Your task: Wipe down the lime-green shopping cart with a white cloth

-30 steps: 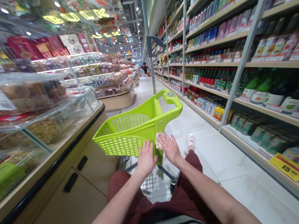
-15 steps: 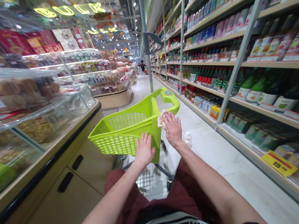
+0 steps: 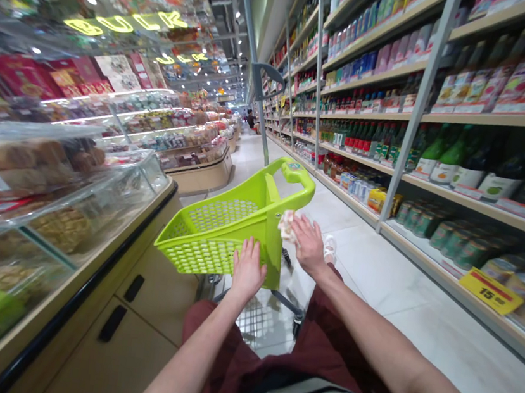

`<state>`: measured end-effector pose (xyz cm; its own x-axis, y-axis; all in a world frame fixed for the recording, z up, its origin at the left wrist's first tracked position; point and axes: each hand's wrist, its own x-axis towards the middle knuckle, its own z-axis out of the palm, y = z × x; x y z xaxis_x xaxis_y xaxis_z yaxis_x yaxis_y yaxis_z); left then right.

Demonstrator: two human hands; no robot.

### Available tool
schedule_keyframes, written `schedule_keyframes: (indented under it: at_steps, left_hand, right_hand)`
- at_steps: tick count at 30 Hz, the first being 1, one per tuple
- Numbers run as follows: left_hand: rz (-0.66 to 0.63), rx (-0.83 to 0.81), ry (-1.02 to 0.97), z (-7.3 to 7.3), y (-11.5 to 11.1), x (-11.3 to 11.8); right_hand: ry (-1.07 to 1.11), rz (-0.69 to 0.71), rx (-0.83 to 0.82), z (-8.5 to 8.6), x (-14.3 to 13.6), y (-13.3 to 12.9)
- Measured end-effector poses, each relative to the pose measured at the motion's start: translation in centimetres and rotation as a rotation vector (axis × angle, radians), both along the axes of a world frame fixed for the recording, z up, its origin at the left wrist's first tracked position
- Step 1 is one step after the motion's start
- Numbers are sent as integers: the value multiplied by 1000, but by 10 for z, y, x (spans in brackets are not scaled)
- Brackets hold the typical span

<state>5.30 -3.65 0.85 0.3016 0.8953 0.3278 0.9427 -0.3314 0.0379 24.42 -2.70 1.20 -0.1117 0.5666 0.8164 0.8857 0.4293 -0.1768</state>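
Note:
A lime-green shopping cart (image 3: 211,241) with a perforated basket stands in front of me, its looped handle up at the right. My left hand (image 3: 248,271) lies with spread fingers on the basket's near side. A crumpled whitish cloth (image 3: 286,226) with brownish marks is pressed to the cart's side panel below the handle. My right hand (image 3: 307,245) holds this cloth under its fingers.
Packaged food fills a glass-edged display counter (image 3: 148,192) on the left. Along the right run tall shelves (image 3: 492,116) with bottles and cans, and a yellow price tag (image 3: 490,291). A tiled aisle (image 3: 356,252) lies between. A grey pole rises behind the cart.
My right hand has moved down the cart's side panel with the cloth, away from the handle. My left hand has shifted slightly left and down on the basket side.

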Motion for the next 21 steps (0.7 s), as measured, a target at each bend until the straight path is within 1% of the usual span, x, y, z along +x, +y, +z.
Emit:
schedule_keyframes:
  at_steps: [2, 3, 4, 5, 6, 7, 11, 12, 13, 14, 15, 16, 19, 21]
  left_hand:
    - [4, 11, 2, 3, 1, 2]
    - [3, 16, 4, 4, 1, 4]
    - [1, 19, 6, 5, 0, 6]
    - [-1, 20, 9, 6, 0, 8]
    - [-4, 20, 12, 6, -1, 9]
    - [-8, 20, 15, 6, -2, 10]
    - [-22, 27, 19, 3, -3, 6]
    - [-20, 28, 18, 3, -2, 4]
    - [-15, 26, 16, 3, -2, 2]
    - [-8, 23, 14, 3, -1, 1]
    - [-1, 17, 12, 3, -1, 0]
    - [6, 10, 9, 4, -1, 0]
    - [6, 0, 2, 9, 0, 4]
    - [-1, 12, 0, 14, 0, 9]
  right_hand:
    - [76, -75, 74, 25, 3, 8]
    - [86, -89, 84, 32, 2, 11]
    - [74, -86, 73, 35, -1, 14]
    - [43, -66, 45, 32, -5, 15]
    - [-2, -34, 3, 24, -11, 15]
    - [-55, 8, -48, 13, -17, 14]
    - [-189, 128, -245, -42, -35, 2]
    - [-199, 143, -279, -51, -35, -2]
    - [-200, 153, -299, -56, -34, -4]
    - [-189, 154, -298, -56, -31, -6]
    - [-169, 148, -273, -52, -26, -7]
    - [-140, 133, -228, -43, -20, -7]
    - [-29, 36, -29, -4, -5, 0]
    - [5, -28, 58, 19, 0, 7]
